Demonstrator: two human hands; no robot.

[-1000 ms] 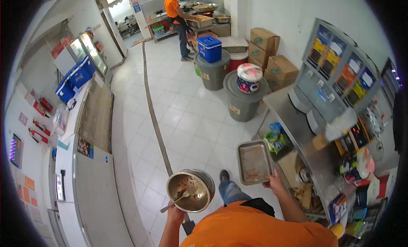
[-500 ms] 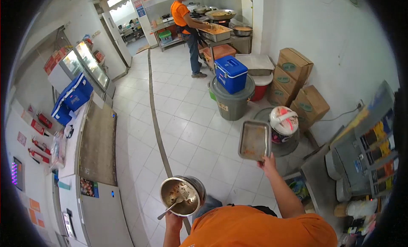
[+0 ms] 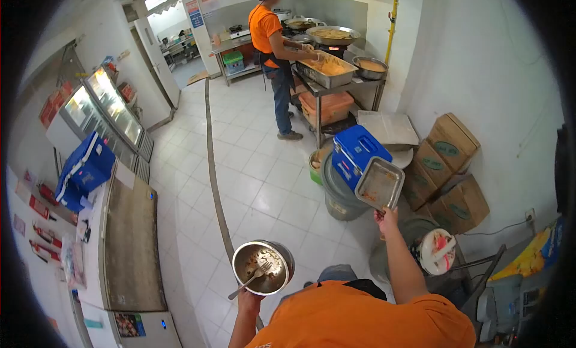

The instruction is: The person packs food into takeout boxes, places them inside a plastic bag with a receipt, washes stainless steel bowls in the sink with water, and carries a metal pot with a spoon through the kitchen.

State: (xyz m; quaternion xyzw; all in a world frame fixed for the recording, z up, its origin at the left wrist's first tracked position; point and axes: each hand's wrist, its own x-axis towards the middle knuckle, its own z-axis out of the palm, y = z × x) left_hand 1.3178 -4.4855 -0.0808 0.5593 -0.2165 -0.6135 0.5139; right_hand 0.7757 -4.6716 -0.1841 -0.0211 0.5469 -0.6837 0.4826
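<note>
My left hand (image 3: pixel 249 300) is closed on the edge of a round metal bowl (image 3: pixel 282 261), which has dark food residue inside. A fork (image 3: pixel 255 277) rests in the bowl, its handle sticking out over the rim near my fingers. Stretched forward on the right, my right hand (image 3: pixel 386 218) grips the near edge of a shallow rectangular metal tray (image 3: pixel 381 183). Reddish scraps cling to the tray's bottom. From this view the tray overlaps a blue cooler (image 3: pixel 357 149).
The cooler stands on a grey lidded bin (image 3: pixel 339 204). Cardboard boxes (image 3: pixel 447 162) are stacked by the right wall. Ahead, a co-worker (image 3: pixel 270 42) in orange handles food in a large metal pan (image 3: pixel 330 78). A white-topped bucket (image 3: pixel 435 252) is at right, a chest freezer (image 3: pixel 138 240) at left.
The view has moved forward, bringing the co-worker and the boxes nearer. My right hand with the tray is now in front of the cooler. The bowl remains in my left hand.
</note>
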